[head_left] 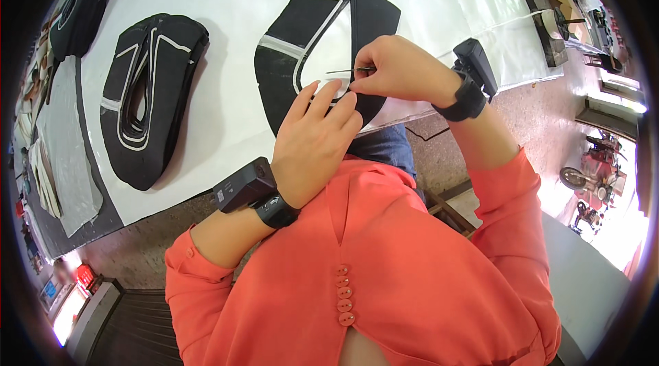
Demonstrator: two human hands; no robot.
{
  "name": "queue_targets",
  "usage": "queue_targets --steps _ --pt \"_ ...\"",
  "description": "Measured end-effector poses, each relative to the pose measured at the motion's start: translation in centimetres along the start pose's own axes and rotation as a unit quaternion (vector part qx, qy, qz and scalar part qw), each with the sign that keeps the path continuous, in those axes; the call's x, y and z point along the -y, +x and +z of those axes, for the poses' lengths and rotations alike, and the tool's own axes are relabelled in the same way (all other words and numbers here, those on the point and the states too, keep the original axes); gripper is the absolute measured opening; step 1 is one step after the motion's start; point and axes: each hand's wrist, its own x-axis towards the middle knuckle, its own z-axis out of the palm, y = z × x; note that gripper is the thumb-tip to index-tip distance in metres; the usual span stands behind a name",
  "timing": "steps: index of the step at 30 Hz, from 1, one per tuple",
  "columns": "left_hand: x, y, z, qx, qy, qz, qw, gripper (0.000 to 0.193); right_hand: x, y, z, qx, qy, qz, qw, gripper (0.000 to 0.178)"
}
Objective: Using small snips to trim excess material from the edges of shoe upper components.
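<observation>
A black U-shaped fabric piece (pixel 374 16) with white tape lines lies on the white-covered table in front of me. My left hand (pixel 317 129) rests palm down on its near part, fingers stretched out and slightly apart. Just right of those fingertips, my right hand (pixel 398 71) is closed with thumb and fingers pinched over the piece. It grips a slim pointed metal tool (pixel 341 71) whose tip points left; whether it is a pair of scissors, I cannot tell. Part of the fabric's near curve is hidden under both hands.
A stack of similar black pieces (pixel 147 98) lies to the left. A white tape roll (pixel 551 25) sits on a spindle at the far right, a strip running from it toward my right hand. More black pieces (pixel 82 9) lie far left. The table's front edge is close to me.
</observation>
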Motion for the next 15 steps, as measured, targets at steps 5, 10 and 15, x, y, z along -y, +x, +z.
queue_targets --steps 5,10,15 --pt "0.2 -0.6 0.1 -0.005 -0.007 -0.005 1.000 0.020 -0.9 -0.4 -0.4 -0.012 0.044 -0.044 0.998 0.025" --pt "-0.2 -0.5 0.4 -0.020 -0.013 -0.016 1.000 0.023 -0.9 0.3 -0.4 -0.046 0.022 -0.028 0.998 0.023" --pt "-0.3 -0.4 -0.1 -0.020 0.004 -0.017 1.000 0.022 0.4 0.0 -0.1 -0.006 -0.006 0.011 1.000 0.025"
